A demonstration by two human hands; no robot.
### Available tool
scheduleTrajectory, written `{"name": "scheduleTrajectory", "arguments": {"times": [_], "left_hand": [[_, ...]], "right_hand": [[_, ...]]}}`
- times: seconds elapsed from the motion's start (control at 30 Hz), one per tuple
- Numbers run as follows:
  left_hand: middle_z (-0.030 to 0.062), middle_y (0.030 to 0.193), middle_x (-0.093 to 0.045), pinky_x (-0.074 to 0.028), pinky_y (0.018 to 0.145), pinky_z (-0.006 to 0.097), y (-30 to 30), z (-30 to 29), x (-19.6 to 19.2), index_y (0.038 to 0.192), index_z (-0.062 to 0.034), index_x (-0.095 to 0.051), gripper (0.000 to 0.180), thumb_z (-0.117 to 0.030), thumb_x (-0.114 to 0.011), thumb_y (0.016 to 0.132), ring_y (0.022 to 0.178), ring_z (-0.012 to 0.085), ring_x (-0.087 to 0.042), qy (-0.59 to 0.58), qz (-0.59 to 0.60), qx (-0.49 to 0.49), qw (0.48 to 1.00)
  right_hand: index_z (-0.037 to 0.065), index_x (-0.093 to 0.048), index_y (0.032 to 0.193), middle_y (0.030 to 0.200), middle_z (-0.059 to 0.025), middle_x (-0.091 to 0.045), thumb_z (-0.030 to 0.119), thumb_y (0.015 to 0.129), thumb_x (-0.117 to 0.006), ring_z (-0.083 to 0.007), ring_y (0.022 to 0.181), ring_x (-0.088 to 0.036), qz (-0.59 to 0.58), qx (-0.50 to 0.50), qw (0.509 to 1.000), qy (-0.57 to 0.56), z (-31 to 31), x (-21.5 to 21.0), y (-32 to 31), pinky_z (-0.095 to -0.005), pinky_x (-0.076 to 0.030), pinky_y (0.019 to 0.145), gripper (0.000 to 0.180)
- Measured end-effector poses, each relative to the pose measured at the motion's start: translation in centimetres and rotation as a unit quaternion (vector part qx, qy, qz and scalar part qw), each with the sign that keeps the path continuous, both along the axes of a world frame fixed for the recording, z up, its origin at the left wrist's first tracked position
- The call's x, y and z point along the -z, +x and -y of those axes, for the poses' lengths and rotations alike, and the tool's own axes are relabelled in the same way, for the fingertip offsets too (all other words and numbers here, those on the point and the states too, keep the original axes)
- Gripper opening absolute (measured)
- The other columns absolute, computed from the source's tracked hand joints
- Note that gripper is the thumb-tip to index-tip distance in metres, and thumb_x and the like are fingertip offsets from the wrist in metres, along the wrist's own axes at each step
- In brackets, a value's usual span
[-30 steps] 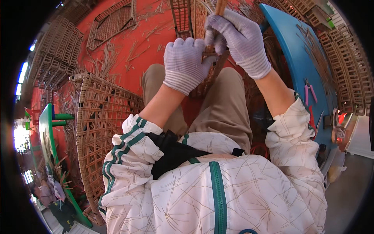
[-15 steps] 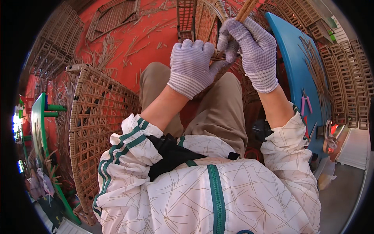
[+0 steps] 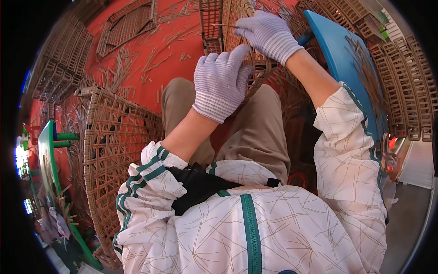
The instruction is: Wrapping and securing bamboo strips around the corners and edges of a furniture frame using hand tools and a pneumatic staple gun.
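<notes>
A woven wicker piece stands between my knees and extends away from me, its wrapped rim curving beside my left hand. My left hand, in a lavender-and-white striped knit glove, has its fingers curled at the near end of this piece, thumb against the rim; the fingertips are partly hidden. My right hand, in a matching glove, is farther off over the wicker's right side. Its thumb and fingers pinch a thin pale strip that points left; whether it is cane or metal I cannot tell.
A large open-weave wicker panel leans at my left. Cane scraps litter the red floor. At right stands a blue table with loose strips on it. Stacked wicker frames rise beyond it. A green-edged table is far left.
My right hand has moved forward and left, away from the thick cane it held upright, and now pinches a thin strip. My left hand has shifted slightly, its index finger lifting from the others.
</notes>
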State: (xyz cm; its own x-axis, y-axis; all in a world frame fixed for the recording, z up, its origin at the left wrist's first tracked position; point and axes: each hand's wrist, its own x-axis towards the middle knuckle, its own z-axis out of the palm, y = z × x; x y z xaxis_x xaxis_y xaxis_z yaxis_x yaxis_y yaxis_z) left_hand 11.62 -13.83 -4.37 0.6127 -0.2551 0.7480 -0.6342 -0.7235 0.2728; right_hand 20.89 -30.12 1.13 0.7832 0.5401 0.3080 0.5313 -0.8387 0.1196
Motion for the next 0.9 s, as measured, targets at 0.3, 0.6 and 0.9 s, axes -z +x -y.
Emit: {"name": "scheduleTrajectory", "arguments": {"times": [0.3,0.6,0.9], "left_hand": [[0.0092,0.089,-0.062,-0.046,0.072,0.040,0.3,0.1,-1.4,0.108,-0.0134,-0.070,0.025,-0.016,-0.069,0.082,0.077,0.0306,-0.062,0.018,-0.050,0.057,0.997],[0.0147,0.091,-0.065,-0.052,0.077,0.044,1.3,1.0,-3.4,0.099,-0.0087,-0.073,0.025,-0.028,-0.073,0.084,0.084,0.0363,-0.065,0.019,-0.217,0.088,0.972],[0.0179,0.095,-0.069,-0.052,0.083,0.039,1.8,0.1,-4.8,0.101,-0.0068,-0.075,0.034,-0.036,-0.071,0.086,0.089,0.0344,-0.067,0.005,-0.383,0.078,0.920]], "right_hand": [[0.030,-0.074,0.105,0.112,0.0031,-0.065,0.040,0.092,-0.057,-0.0238,0.112,-0.057,0.030,-0.031,0.994,-0.098,-0.2,1.2,0.6,-0.0456,-0.041,0.098,0.023],[0.012,-0.072,0.093,0.100,-0.0044,-0.066,0.028,0.086,-0.064,-0.0271,0.103,-0.057,0.086,-0.004,0.994,0.063,0.4,0.2,-1.3,-0.0432,-0.042,0.089,0.019],[0.015,-0.072,0.097,0.096,-0.0036,-0.066,0.017,0.083,-0.069,-0.0263,0.092,-0.062,0.175,-0.103,0.935,0.291,4.7,2.7,-10.0,-0.0384,-0.051,0.082,0.014]]}}
